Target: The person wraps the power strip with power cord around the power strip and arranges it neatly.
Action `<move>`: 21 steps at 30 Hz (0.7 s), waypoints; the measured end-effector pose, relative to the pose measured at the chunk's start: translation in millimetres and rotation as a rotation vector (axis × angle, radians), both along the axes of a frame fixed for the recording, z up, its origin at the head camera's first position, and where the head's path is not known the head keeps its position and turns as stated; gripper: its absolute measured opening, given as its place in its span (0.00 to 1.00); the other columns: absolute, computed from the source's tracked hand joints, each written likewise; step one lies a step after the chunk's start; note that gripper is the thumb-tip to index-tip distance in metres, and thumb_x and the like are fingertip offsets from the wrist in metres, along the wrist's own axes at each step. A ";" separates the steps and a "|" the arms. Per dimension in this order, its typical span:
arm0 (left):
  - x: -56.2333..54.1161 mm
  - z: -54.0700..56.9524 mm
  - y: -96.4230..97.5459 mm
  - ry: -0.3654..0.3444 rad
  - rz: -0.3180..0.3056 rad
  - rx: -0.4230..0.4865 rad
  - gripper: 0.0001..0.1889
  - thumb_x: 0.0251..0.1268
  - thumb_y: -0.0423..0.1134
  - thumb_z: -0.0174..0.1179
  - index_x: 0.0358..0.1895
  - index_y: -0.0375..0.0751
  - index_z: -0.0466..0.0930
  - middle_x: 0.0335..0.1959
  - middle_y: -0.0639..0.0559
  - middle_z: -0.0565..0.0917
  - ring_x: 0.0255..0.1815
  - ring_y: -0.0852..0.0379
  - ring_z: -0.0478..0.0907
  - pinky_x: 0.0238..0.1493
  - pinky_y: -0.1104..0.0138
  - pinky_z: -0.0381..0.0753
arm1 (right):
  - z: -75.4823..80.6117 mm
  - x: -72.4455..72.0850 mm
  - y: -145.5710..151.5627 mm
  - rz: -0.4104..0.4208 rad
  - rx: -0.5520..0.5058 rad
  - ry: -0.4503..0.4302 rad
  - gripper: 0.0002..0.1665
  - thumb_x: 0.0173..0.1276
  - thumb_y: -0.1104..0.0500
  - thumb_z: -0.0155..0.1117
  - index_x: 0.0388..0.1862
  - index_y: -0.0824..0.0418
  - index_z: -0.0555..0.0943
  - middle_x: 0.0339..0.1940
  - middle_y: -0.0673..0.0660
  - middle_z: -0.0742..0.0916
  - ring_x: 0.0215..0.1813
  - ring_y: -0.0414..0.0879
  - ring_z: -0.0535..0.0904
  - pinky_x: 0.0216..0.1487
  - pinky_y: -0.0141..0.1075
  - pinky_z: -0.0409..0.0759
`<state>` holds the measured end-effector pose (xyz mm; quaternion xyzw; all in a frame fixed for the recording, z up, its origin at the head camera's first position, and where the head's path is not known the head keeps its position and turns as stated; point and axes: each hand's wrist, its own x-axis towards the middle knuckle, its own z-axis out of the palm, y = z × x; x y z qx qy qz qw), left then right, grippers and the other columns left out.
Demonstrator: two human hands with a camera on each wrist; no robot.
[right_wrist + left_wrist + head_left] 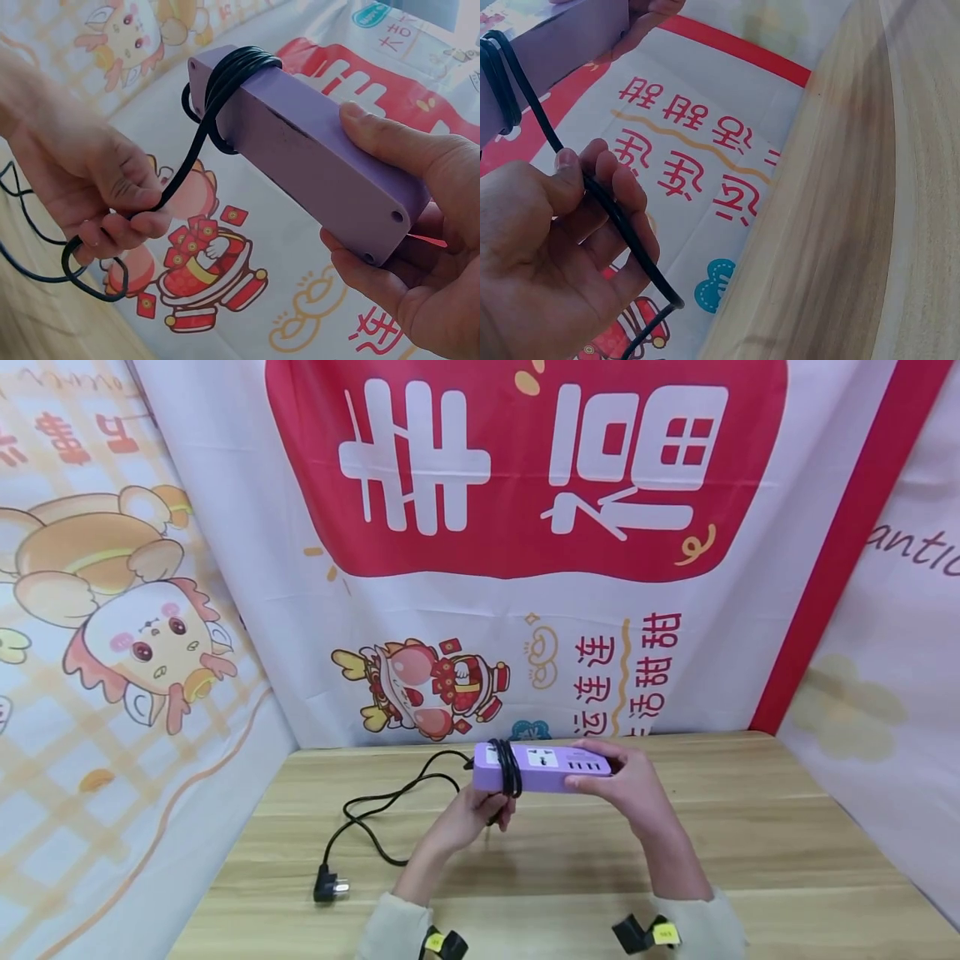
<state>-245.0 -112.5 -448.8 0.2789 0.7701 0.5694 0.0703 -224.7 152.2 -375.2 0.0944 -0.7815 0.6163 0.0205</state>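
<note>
A purple power strip point(555, 781) with white sockets is held up over the table. My right hand point(626, 781) grips its right end, thumb on the near long side and fingers round the far one. Several turns of black cord point(506, 768) wrap its left part. Below that end, my left hand point(476, 814) pinches the cord between thumb and curled fingers; in the left wrist view the pinched cord point(622, 221) runs across the fingers. The right wrist view shows the strip's plain underside point(300, 157) and the cord stretched from the coil to my left hand.
Loose cord point(367, 814) loops over the wooden table point(750, 843) to the left, ending in a black plug point(327, 885) with metal prongs. A printed cloth point(420, 602) hangs behind, and printed sheets point(150, 693) line the sides.
</note>
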 end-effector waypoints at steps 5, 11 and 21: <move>-1.4 0.6 0.6 0.007 -0.015 -0.072 0.13 0.80 0.34 0.44 0.40 0.32 0.78 0.33 0.41 0.80 0.30 0.62 0.76 0.35 0.72 0.78 | 0.4 0.8 1.8 -0.006 -0.030 0.030 0.35 0.53 0.54 0.82 0.60 0.58 0.82 0.61 0.62 0.81 0.56 0.56 0.74 0.52 0.38 0.77; -2.7 -0.7 3.0 0.069 -0.028 -0.176 0.14 0.80 0.34 0.43 0.37 0.36 0.78 0.28 0.46 0.79 0.32 0.55 0.76 0.38 0.69 0.77 | 2.4 1.1 3.0 -0.033 -0.093 0.036 0.32 0.57 0.56 0.78 0.61 0.59 0.81 0.61 0.60 0.81 0.57 0.54 0.74 0.54 0.38 0.77; -1.5 5.2 4.8 0.191 0.025 -0.248 0.11 0.78 0.33 0.47 0.37 0.44 0.79 0.29 0.54 0.80 0.34 0.54 0.78 0.37 0.70 0.76 | 5.0 3.3 9.0 0.003 -0.145 0.045 0.27 0.60 0.59 0.75 0.60 0.58 0.82 0.57 0.54 0.81 0.56 0.51 0.74 0.52 0.36 0.78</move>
